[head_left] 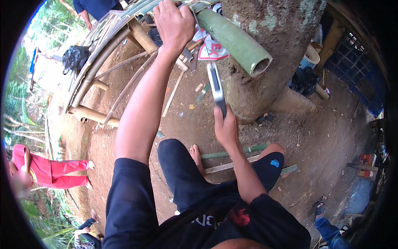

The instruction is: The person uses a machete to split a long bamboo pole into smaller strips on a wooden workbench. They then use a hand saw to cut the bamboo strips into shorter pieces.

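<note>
My right hand [227, 129] is closed round the grey and black handle of a hand saw [216, 85]. Its thin blade runs up and away, passing between my left hand and a thick green bamboo pole [234, 39]. The pole's hollow cut end points toward me on the right, close against a tree trunk. At the top of the view my left hand [174, 25] is closed, fingers curled over green bamboo just left of the blade. My hand hides most of what it grips there, and where the blade meets the bamboo is hard to see.
A slatted bamboo platform [99, 54] stands at the left with a black plastic bag [76, 58]. The thick tree trunk [273, 50] rises ahead. Bamboo strips [230, 152] lie by my feet. A bucket [310, 57] stands behind the trunk. Several people are around, one in red [49, 168].
</note>
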Available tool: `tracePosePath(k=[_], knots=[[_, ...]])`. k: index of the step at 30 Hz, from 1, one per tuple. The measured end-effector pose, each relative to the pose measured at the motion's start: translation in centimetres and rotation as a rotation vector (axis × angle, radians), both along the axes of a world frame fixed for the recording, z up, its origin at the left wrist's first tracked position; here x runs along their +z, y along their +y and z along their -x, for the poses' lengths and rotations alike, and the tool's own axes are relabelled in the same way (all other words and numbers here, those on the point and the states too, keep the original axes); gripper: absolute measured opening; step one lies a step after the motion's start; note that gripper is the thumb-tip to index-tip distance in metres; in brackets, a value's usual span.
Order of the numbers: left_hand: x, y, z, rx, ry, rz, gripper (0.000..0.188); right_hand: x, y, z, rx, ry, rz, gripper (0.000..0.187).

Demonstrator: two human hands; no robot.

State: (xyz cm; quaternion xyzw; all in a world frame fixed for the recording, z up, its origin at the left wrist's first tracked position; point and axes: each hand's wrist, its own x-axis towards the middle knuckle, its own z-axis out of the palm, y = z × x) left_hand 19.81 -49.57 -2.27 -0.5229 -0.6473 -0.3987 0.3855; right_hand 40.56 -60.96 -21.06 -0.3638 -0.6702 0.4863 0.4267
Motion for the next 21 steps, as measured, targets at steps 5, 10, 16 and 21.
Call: tracePosePath(k=[5, 10, 16, 21], knots=[[0.2, -0.4, 0.4, -0.112, -0.047, -0.023, 0.016, 0.4, 0.9, -0.3, 0.065, 0.000, 0.076, 0.037], [0.2, -0.4, 0.3, -0.220, -0.059, -0.108, 0.014, -1.0, 2.2, 1.3, 0.085, 0.075, 0.045, 0.044], [-0.4, -1.6, 1.4, -0.190, -0.060, -0.062, 0.011, -3.3, -1.1, -0.6, 0.067, 0.146, 0.079, 0.044], [-0.3, -2.3, 2.0, -0.241, -0.011, -0.049, 0.011, 2.7, 4.7, 3.4, 0.147, -0.007, 0.088, 0.045]])
